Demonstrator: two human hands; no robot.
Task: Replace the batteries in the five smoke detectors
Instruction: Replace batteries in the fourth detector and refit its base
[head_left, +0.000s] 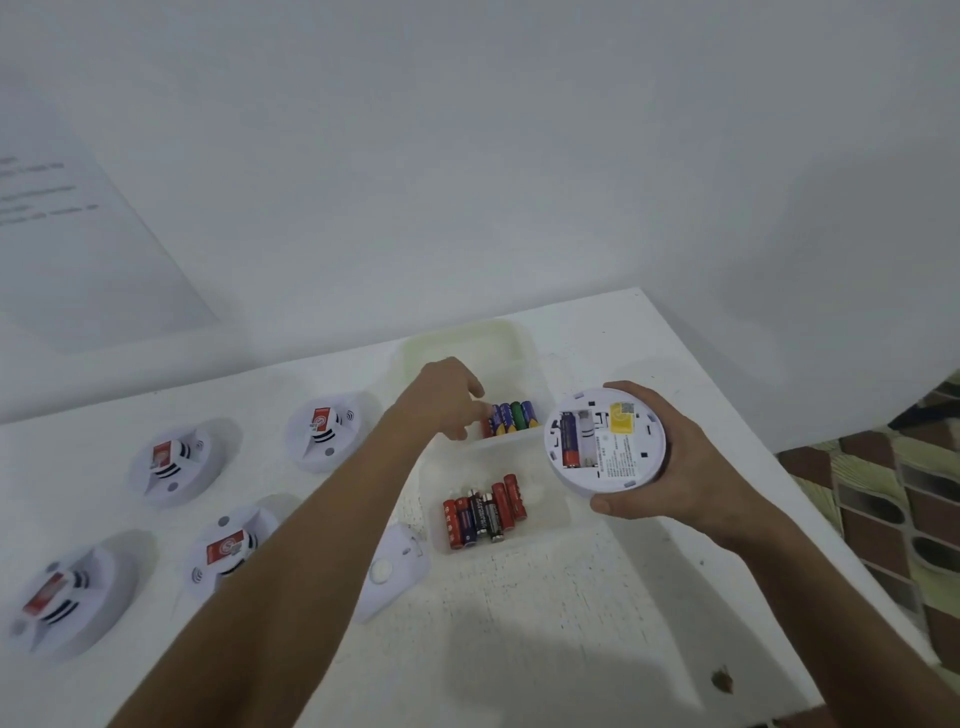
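The right hand (675, 467) grasps an upturned smoke detector (605, 441) at 3 o'clock, thumb under its near rim and fingers curled round the far edge; its open battery bay shows 1 battery seated on the left side and the slot beside it bare, with a yellow label toward 1 o'clock. The left hand (447, 397) reaches into the far container (467, 353) near the centre, fingers bent down at the row of blue and green batteries (511, 418); whether it pinches 1 I cannot tell. Just toward 6 o'clock from that, the near container (550, 514) holds red and black batteries (485, 512) lying side by side. A loose white cover plate (392, 571) lies on the white table (571, 623) beside the left forearm. 4 more detectors sit face up between 8 and 10 o'clock: the far detector (324, 431), the second detector (174, 470), the third detector (228, 548), and the nearest detector (62, 592), slightly blurred.
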